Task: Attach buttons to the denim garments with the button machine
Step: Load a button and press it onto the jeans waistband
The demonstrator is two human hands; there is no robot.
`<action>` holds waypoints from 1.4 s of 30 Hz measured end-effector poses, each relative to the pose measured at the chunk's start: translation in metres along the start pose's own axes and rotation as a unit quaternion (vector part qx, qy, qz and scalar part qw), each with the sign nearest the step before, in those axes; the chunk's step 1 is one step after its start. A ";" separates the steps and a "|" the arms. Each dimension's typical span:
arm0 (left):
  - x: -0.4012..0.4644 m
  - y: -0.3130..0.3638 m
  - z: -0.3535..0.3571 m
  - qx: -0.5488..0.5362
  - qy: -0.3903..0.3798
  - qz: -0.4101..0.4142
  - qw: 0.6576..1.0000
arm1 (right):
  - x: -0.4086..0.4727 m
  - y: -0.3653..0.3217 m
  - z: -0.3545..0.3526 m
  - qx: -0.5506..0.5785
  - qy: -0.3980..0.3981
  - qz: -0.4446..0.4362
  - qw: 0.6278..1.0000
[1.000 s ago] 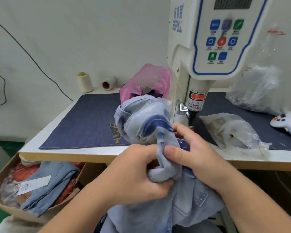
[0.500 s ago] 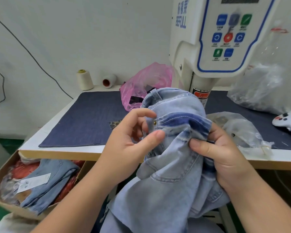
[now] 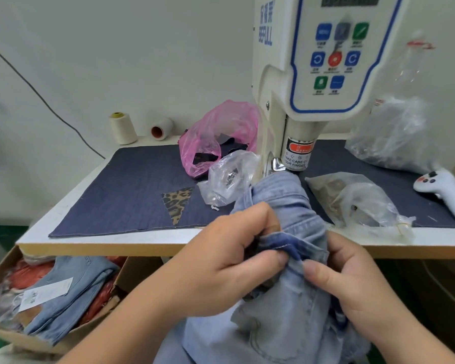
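Note:
A light blue denim garment [image 3: 281,311] hangs over the table's front edge, its top reaching just under the head of the white button machine [image 3: 300,106]. My left hand [image 3: 229,261] pinches a darker blue fold of the denim between thumb and fingers. My right hand [image 3: 350,282] grips the same fold from the right, thumb pressed on the cloth. The machine's punch [image 3: 297,156] with its warning label stands right behind the garment. Two clear bags with small metal parts lie either side: one bag [image 3: 229,177] on the left, another bag [image 3: 352,200] on the right.
A dark blue cloth mat [image 3: 121,190] covers the white table. A pink bag [image 3: 221,135], two thread cones [image 3: 122,128], a large clear bag [image 3: 394,135] and a white handle-shaped device [image 3: 447,190] sit on it. A cardboard box [image 3: 0,271] of folded denim stands lower left.
The garment has come down from in front of the machine to the table edge. Both hands have moved lower and closer together on a fold, uncovering the clear bag at left.

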State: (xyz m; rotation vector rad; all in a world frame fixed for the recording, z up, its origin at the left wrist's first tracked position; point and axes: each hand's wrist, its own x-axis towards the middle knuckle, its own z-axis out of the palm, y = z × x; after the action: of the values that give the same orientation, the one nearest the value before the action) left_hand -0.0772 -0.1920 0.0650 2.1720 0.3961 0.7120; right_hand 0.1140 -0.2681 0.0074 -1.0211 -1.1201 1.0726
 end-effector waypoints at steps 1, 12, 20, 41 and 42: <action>0.001 0.000 0.002 -0.012 -0.005 -0.008 1.000 | -0.003 0.003 -0.003 -0.029 0.009 -0.005 1.000; 0.019 0.002 0.015 0.033 -0.059 0.033 0.997 | -0.020 0.011 -0.012 -0.046 -0.071 -0.134 0.987; 0.037 -0.016 0.000 0.158 -0.060 -0.033 0.985 | -0.012 0.004 -0.001 0.019 0.021 -0.076 0.997; 0.047 -0.097 0.027 -0.437 -0.034 -0.204 0.875 | 0.063 0.027 -0.047 -0.113 0.072 -0.007 0.991; 0.047 -0.097 0.029 -0.430 -0.027 -0.214 0.877 | 0.062 0.032 -0.046 -0.096 0.062 0.004 0.993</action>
State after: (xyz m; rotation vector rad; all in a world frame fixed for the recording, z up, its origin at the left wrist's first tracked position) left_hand -0.0266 -0.1255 -0.0085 1.1976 0.4085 0.4425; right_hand 0.1621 -0.2054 -0.0203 -1.2279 -1.1336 0.9081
